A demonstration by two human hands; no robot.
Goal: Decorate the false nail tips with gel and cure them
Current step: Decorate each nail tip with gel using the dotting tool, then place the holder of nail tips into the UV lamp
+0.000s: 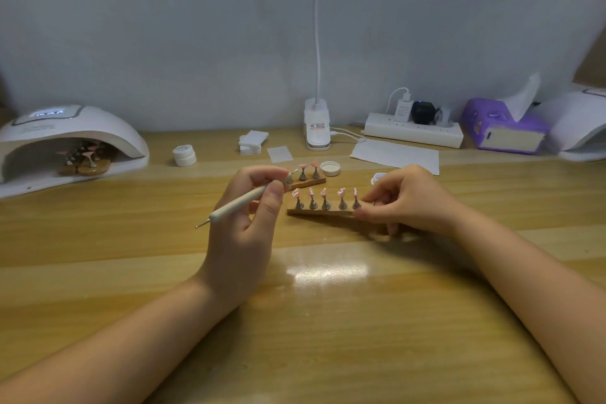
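My left hand [251, 207] grips a white dotting pen [239, 203], its metal tip pointing down-left. My right hand [406, 200] pinches the right end of a wooden strip [319, 212] that carries several pink nail tips [323, 193] on metal stands. A second wooden strip [308, 179] with pink tips lies just behind it, partly hidden by my left hand. At the far left a white curing lamp [65, 138] holds another strip with tips [85, 162] inside. An open gel jar [377, 178] peeks out behind my right hand; its lid [330, 168] lies nearby.
A shut white gel jar [184, 155], white wipe pads [252, 141] and a paper sheet [396, 156] lie toward the back. A clip lamp base [317, 128], power strip [413, 133], purple tissue box [501, 129] and a second lamp [580, 128] line the wall.
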